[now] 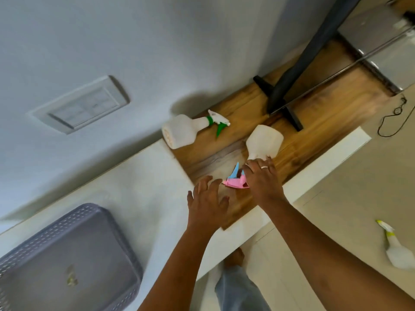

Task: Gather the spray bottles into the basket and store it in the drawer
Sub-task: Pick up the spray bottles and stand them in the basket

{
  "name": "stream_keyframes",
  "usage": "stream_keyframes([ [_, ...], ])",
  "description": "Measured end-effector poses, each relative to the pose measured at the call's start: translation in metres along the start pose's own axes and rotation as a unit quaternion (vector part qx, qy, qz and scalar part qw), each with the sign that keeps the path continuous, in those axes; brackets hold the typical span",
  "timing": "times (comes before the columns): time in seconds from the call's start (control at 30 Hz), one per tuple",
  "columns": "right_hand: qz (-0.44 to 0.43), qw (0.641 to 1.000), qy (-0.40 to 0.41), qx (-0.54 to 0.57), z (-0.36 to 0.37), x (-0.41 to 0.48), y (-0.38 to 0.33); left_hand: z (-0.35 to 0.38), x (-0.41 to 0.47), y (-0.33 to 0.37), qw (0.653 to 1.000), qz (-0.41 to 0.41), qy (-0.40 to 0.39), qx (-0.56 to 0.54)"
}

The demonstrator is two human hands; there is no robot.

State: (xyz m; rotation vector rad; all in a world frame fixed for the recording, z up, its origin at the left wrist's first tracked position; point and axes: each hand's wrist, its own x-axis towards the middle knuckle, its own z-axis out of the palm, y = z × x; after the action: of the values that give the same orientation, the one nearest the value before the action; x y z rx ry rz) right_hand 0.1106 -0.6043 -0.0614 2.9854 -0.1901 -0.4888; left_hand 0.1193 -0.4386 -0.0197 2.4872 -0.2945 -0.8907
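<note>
A white spray bottle with a pink and blue nozzle (263, 142) lies on the wooden counter (325, 122). My right hand (262, 178) is closed around its neck, covering part of the nozzle. My left hand (207, 198) hovers just left of the pink nozzle with fingers spread, holding nothing. A second white bottle with a green nozzle (182, 131) lies on its side further back near the wall. A third bottle with a yellow nozzle (396, 250) lies on the floor at the right. The grey perforated basket (116, 232) sits at the lower left on the white ledge.
A dark stand with a black foot (289, 70) rests on the counter behind the bottles. A switch plate (83, 106) is on the wall. A thin black cable (395, 117) lies on the floor. My foot and trouser leg (235, 277) show below the counter edge.
</note>
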Motion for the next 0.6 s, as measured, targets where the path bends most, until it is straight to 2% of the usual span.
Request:
stream_keyframes([
  [0.1, -0.065, 0.994, 0.008, -0.088, 0.009, 0.018, 0.019, 0.005, 0.025, 0.013, 0.998, -0.022, -0.034, -0.045],
  [0.2, -0.111, 0.985, 0.006, -0.13, 0.017, 0.031, 0.027, 0.004, 0.04, 0.022, 0.995, -0.045, -0.045, -0.079],
  [0.37, -0.126, 0.973, 0.002, -0.191, 0.015, 0.042, 0.027, 0.005, 0.055, 0.019, 0.989, -0.073, -0.032, -0.125],
  [0.5, -0.082, 0.984, 0.039, -0.156, 0.002, 0.045, 0.011, 0.003, 0.054, 0.014, 0.968, -0.127, -0.015, -0.215],
  [0.6, -0.048, 0.991, 0.085, -0.087, -0.011, 0.042, -0.01, -0.002, 0.047, 0.009, 0.957, -0.134, 0.043, -0.254],
])
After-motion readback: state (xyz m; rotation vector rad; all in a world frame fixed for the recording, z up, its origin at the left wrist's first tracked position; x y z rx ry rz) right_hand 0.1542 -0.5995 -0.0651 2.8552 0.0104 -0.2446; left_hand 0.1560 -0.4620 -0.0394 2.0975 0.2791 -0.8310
